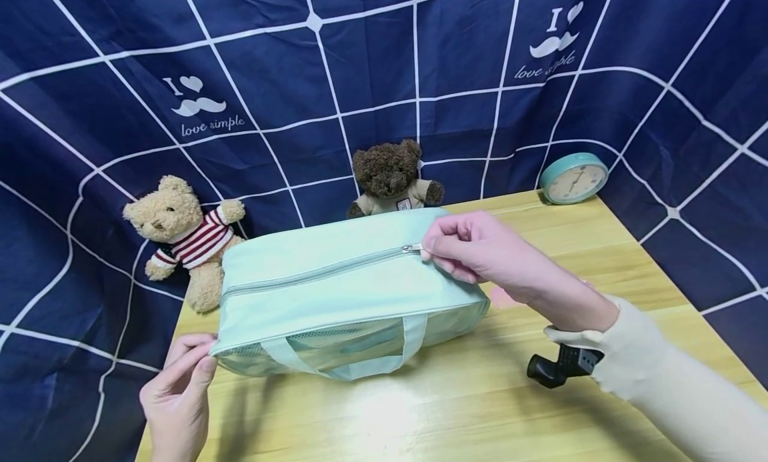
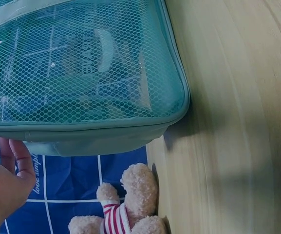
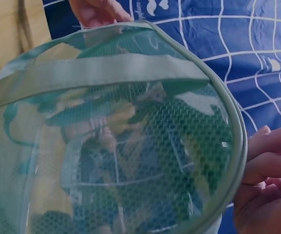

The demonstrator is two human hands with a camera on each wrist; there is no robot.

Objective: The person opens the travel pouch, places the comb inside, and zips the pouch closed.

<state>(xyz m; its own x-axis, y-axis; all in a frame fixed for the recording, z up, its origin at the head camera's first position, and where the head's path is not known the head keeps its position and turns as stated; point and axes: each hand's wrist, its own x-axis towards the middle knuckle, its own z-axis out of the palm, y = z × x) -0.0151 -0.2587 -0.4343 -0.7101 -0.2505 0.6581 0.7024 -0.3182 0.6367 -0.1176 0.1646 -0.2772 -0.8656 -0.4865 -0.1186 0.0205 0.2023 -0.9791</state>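
Observation:
A mint-green zippered bag stands on the table, with a clear and mesh side panel and a strap handle. Along its top runs the zipper, with the metal zipper pull toward the right end. My right hand pinches that pull between thumb and curled fingers. At the bag's front left corner, my left hand pinches the edge between thumb and fingers. Through the mesh in the left wrist view, shapes show indistinctly inside.
Behind the bag sit a tan teddy bear in a striped shirt and a dark brown teddy bear. A teal round clock stands at the table's back right. Blue grid-patterned cloth hangs around the wooden table.

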